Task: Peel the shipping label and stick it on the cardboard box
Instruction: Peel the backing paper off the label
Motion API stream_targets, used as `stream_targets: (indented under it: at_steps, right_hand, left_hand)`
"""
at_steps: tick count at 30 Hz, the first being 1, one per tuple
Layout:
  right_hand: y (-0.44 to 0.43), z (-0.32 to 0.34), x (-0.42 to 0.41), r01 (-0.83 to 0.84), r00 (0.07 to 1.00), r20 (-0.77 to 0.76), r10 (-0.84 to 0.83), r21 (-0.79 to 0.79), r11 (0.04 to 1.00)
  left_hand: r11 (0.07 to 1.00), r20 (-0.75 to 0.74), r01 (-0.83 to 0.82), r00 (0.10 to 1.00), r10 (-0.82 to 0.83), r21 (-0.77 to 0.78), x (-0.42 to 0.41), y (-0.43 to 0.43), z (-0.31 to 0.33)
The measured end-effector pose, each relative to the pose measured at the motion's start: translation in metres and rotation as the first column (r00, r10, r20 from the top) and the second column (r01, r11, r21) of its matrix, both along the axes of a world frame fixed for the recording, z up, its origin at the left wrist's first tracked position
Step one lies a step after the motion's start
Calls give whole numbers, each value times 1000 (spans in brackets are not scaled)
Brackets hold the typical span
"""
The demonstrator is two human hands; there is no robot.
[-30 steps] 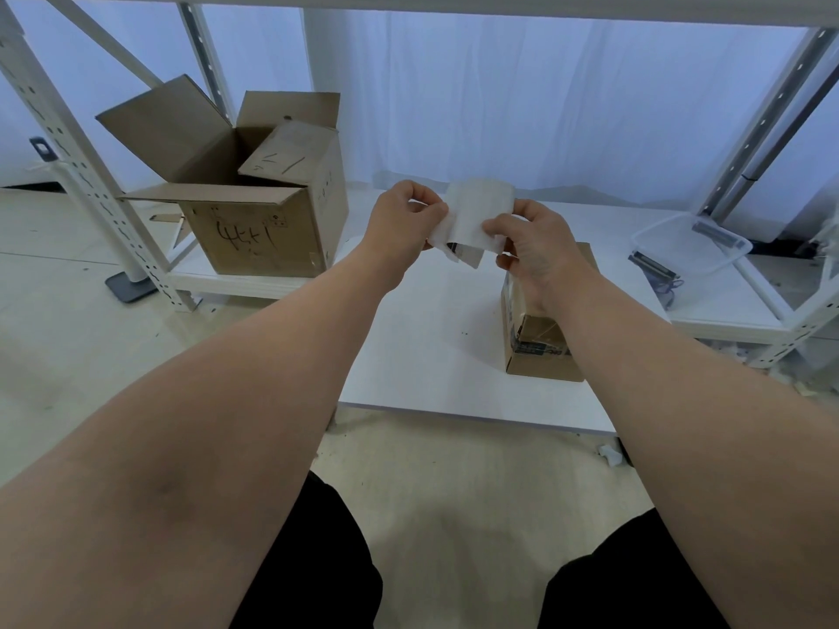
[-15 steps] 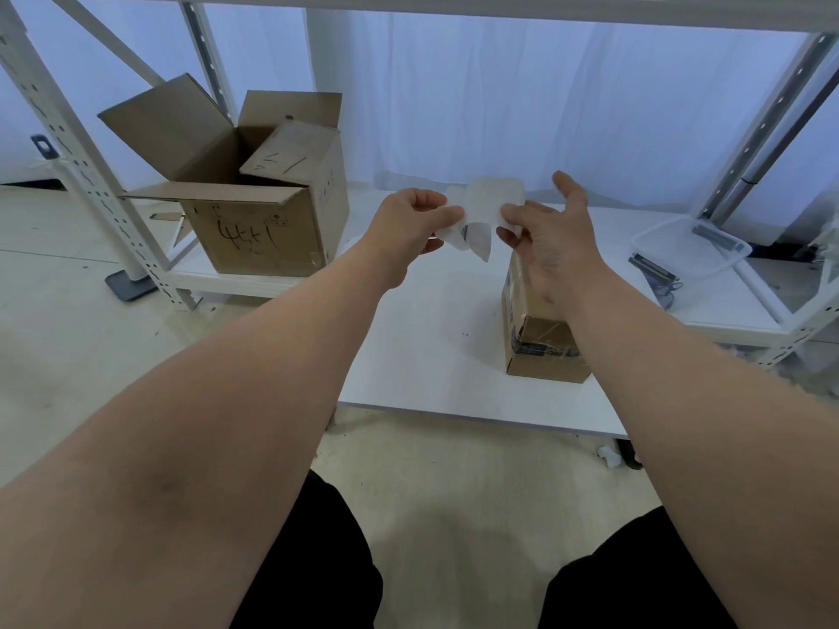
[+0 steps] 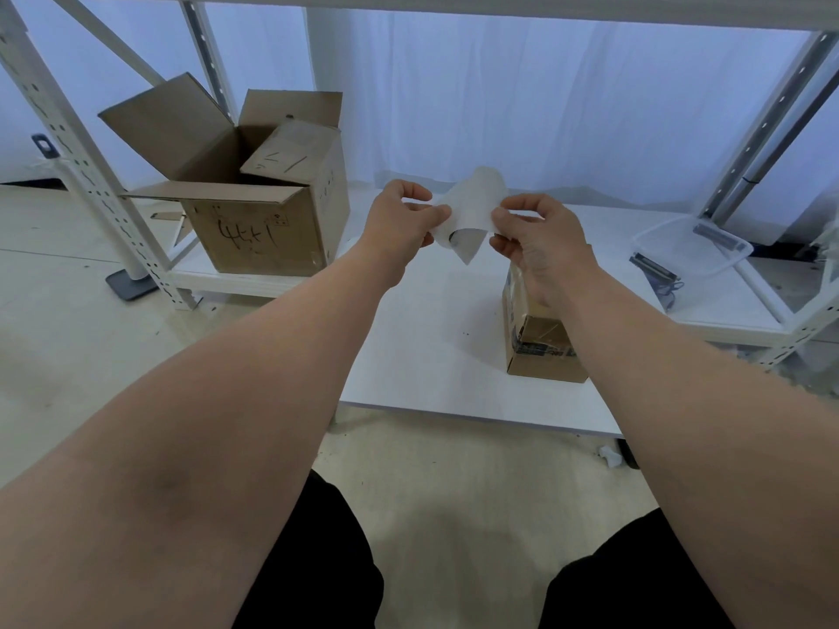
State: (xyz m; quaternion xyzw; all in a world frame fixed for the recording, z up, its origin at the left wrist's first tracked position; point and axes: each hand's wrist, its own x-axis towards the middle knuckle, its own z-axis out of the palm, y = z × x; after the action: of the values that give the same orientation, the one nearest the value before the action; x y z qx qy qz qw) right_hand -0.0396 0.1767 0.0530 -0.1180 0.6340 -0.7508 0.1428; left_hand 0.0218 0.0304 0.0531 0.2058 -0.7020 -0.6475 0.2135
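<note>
The shipping label [image 3: 472, 206] is up in the air, held between both hands above the middle of the white surface [image 3: 431, 338], touching nothing below. The left hand [image 3: 399, 220] has its grip clamped on the label's left edge, thumb and fingertips pinching the paper. The right hand [image 3: 540, 238] has its grip clamped on the right edge the same way. The sheet bows upward between them, and a pointed corner hangs underneath; that may be the backing coming away, though the view is too soft to be sure.

Directly under the right wrist sits the cardboard box [image 3: 540, 351], closed, flat on the surface near its front edge and toward the right. Its top is mostly hidden by the forearm.

At the back left corner stands a bigger open carton [image 3: 254, 229], flaps up, handwriting on its front. Over at the right edge lies a clear plastic tray [image 3: 690, 247]. White rack [image 3: 91, 174] uprights frame both sides.
</note>
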Motion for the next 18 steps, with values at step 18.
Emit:
stream_targets:
  at_steps: [18]
  right_hand:
    - [2,3,8,134,819,-562,118,387,912]
  left_hand:
    - [989,36,-85,995,90,-124,2,-9,-3]
